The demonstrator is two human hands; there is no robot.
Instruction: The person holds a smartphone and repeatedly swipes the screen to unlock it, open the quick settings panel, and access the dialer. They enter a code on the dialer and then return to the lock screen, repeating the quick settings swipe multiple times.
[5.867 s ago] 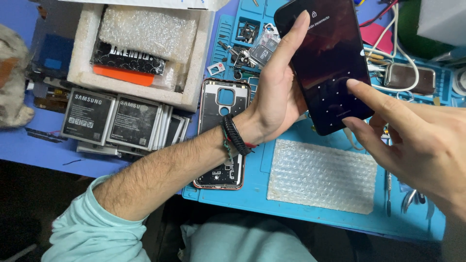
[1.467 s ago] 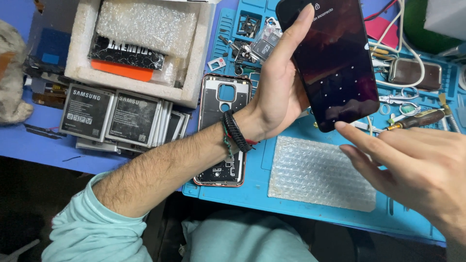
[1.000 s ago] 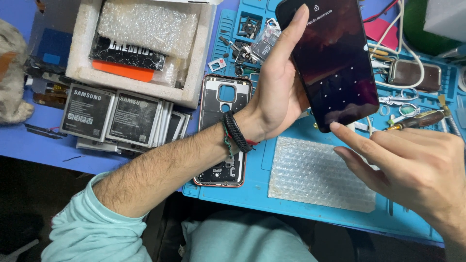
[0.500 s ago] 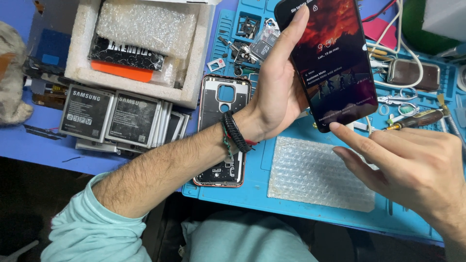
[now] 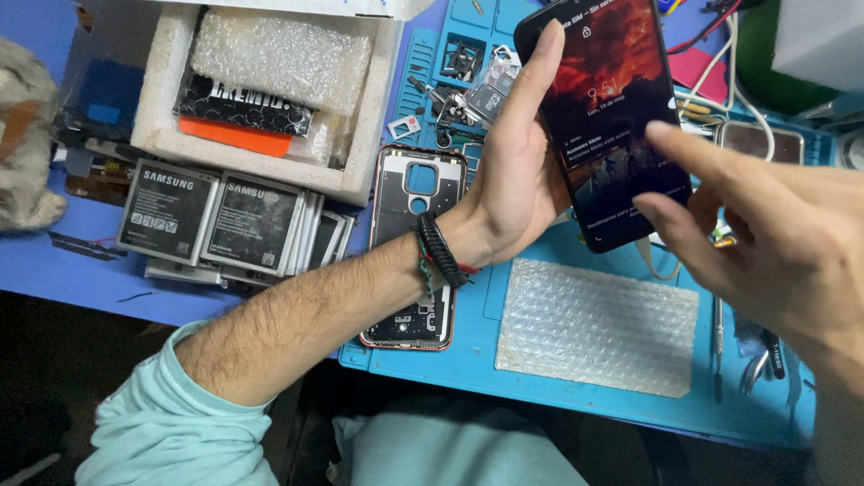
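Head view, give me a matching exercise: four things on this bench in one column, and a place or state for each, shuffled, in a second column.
Things:
1. phone
2. bubble wrap
3. phone frame
4. batteries

Places or states:
A. flat on the blue mat, near edge
B. held up in the left hand, screen lit
C. stacked in front of the foam box
D. partly under the left wrist

Pairs: 1-B, 2-A, 3-D, 4-C
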